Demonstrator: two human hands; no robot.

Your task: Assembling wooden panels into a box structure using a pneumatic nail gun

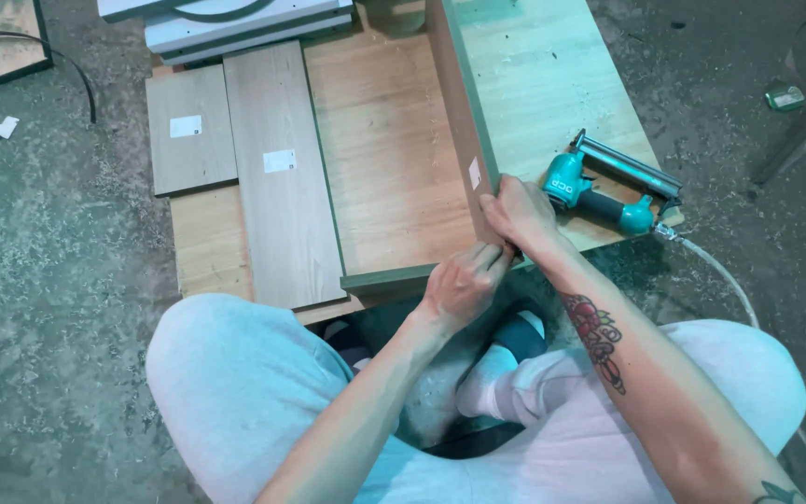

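Left hand (461, 285) pinching the near corner of the upright panel (464, 121), right hand (518, 213) clamped over its near end (panel standing on the flat board (394, 149)), teal nail gun (608, 187) just right.

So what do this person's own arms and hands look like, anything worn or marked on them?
Both arms are bare, with no sleeves showing and no gloves. The left hand has no rings or markings I can see. The right hand leads into a forearm bearing a red flower tattoo with dark outlines, and another small dark tattoo nearer the elbow.
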